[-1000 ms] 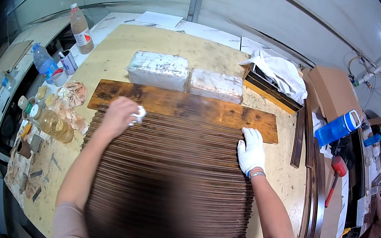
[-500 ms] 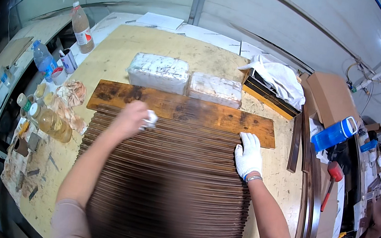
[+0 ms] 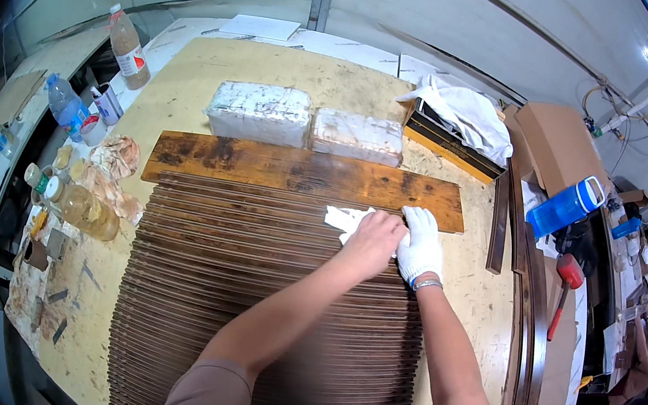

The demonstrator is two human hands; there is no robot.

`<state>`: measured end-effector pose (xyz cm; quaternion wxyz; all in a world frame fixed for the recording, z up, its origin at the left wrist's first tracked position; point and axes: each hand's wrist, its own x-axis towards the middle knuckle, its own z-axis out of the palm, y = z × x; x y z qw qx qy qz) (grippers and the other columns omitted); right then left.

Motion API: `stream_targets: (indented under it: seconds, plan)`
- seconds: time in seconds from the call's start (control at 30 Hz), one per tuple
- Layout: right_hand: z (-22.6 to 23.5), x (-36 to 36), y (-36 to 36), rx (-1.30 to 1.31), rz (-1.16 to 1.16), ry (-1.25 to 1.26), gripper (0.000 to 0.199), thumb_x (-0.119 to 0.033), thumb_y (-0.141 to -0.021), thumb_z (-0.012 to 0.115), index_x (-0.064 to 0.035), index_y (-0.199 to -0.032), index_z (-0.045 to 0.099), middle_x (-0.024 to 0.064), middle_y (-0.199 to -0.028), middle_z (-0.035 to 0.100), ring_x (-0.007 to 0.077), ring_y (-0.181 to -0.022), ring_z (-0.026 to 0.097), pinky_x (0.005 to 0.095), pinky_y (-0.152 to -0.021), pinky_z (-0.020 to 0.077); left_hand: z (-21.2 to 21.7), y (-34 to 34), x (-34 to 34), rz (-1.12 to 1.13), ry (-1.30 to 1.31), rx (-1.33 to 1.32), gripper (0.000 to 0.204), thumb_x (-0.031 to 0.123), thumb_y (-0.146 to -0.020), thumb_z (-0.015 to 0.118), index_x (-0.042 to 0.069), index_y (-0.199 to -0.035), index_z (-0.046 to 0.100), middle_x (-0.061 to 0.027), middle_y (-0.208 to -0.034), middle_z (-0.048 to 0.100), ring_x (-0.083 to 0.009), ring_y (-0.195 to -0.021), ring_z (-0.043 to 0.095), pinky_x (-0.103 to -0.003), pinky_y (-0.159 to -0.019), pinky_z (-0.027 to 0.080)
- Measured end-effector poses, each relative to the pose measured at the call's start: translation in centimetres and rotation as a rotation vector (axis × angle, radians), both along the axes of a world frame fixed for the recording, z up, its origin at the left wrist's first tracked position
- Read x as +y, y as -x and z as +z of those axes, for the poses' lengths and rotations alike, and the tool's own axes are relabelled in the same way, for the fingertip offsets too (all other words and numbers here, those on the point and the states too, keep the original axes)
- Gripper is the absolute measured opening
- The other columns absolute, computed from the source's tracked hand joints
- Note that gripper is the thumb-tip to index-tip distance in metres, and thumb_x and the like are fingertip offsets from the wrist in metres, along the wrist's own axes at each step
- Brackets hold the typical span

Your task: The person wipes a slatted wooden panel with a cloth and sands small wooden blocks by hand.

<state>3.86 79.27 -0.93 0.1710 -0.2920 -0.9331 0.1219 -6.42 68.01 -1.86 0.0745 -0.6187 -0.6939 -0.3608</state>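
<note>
Dark brown ridged wooden strips (image 3: 223,263) lie side by side across the table, forming a wide panel in front of me. My bare left hand (image 3: 372,245) is closed on a crumpled white cloth (image 3: 345,219), pressed to the upper strips near their right end. Right beside it, my right hand (image 3: 421,246), in a white glove, rests on the right end of the strips; its fingers lie stretched out and together. Along the far side of the strips runs a stained orange-brown board (image 3: 279,169). Two white-wrapped blocks (image 3: 260,113) stand behind that board.
Bottles, including one of yellowish liquid (image 3: 88,211), and stained rags (image 3: 117,156) crowd the left edge. A black-and-yellow box (image 3: 458,145) with white cloth stands at the back right. Along the right lie dark wood lengths (image 3: 529,317), a blue bottle (image 3: 565,207) and a red mallet (image 3: 569,273).
My left hand has swept the white cloth rightward along the upper strips, from their left part to beside my right hand. The gloved hand stays at the right end. The view shifted slightly.
</note>
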Motion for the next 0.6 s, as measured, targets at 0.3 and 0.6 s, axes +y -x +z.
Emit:
stream_targets:
  seconds: [0.3, 0.6]
  plan:
    - [0.4, -0.4, 0.0, -0.017, 0.000, -0.009, 0.045, -0.021, -0.097, 0.052, -0.0115, -0.141, 0.053, 0.0115, -0.147, 0.051, 0.0309, -0.145, 0.038, 0.0445, -0.115, 0.0410, 1.6, 18.1, -27.1, 0.506, 0.240, -0.102, 0.027, -0.005, -0.088, 0.059, 0.003, -0.114, 0.062, -0.0184, -0.126, 0.063, -0.0372, -0.123, 0.056, -0.045, -0.110, 0.042]
    - [0.4, -0.2, -0.3, 0.048, -0.021, -0.053, 0.041, -0.023, -0.097, 0.054, -0.0093, -0.136, 0.057, 0.0117, -0.141, 0.055, 0.0317, -0.140, 0.043, 0.0456, -0.113, 0.0403, 6.7, 11.5, -17.3, 0.157, 0.242, -0.324, 0.056, 0.031, -0.097, 0.063, 0.007, -0.146, 0.051, -0.0182, -0.154, 0.046, -0.0331, -0.146, 0.037, -0.046, -0.121, 0.028]
